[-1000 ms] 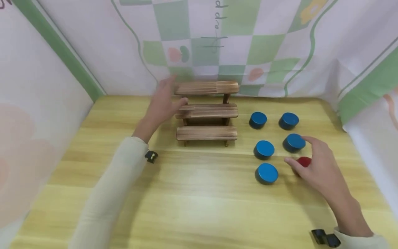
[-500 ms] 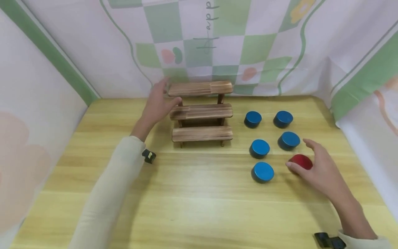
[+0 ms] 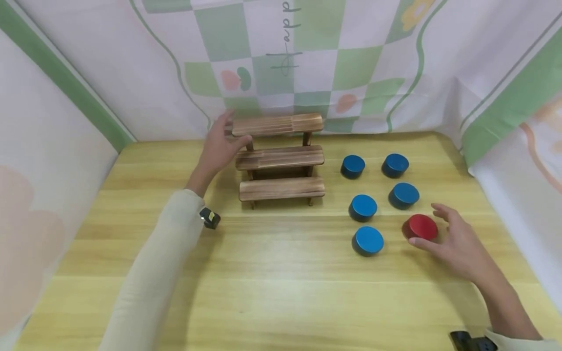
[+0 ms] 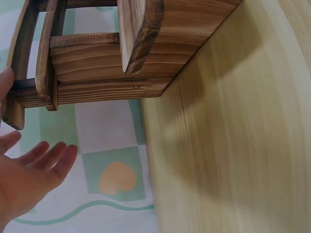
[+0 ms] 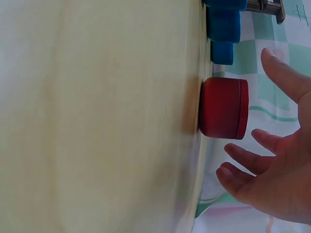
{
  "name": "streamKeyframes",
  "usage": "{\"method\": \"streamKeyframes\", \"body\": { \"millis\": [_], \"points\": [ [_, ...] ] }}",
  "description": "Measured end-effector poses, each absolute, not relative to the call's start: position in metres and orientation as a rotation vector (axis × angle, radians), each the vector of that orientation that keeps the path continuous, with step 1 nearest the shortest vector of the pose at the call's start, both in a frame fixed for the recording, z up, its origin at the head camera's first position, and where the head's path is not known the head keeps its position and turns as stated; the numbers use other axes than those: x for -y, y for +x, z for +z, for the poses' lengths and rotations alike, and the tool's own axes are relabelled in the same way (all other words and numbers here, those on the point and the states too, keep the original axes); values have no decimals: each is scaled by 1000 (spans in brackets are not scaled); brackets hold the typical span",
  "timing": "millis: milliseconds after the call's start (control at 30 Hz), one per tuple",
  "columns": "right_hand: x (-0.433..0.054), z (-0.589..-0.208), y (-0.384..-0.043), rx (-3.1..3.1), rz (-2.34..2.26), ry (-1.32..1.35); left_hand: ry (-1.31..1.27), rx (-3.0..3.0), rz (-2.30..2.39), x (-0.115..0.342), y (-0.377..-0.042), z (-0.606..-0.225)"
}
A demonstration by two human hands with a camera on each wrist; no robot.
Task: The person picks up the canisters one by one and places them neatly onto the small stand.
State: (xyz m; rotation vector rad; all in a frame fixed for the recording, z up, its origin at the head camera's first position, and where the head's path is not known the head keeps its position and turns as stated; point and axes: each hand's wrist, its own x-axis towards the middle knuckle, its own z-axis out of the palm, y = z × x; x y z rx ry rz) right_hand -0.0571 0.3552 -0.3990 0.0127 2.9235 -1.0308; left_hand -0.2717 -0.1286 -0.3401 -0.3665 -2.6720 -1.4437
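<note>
A three-step wooden display stand [image 3: 281, 157] stands at the back of the table. My left hand [image 3: 218, 148] is at its upper left end, fingers spread and thumb in front of the top step. In the left wrist view, the left hand [image 4: 31, 177] shows relaxed fingers beside the stand [image 4: 87, 65]. My right hand [image 3: 461, 243] is open around the near right side of a round red tin [image 3: 422, 227], thumb tip overlapping its front edge. In the right wrist view, a gap shows between the right hand's spread fingers [image 5: 243, 160] and the lidded red tin [image 5: 223, 108].
Several round blue tins [image 3: 363, 207] stand in two loose columns between the stand and the red tin. A light wood table [image 3: 263, 273] lies under everything. Patterned cloth [image 3: 316, 68] hangs behind the table and along both sides.
The right hand has drawn back toward the near right, uncovering more of the red tin. The left hand stays at the stand's left end. The head view has shifted slightly right.
</note>
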Motion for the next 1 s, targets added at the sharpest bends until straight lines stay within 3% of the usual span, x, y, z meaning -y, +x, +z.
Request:
{"method": "streamKeyframes", "body": {
  "millis": [1000],
  "points": [
    [-380,-410,-58,-2680,-1108,35,-365,2685,-1486,129,-270,-338]
  ]
}}
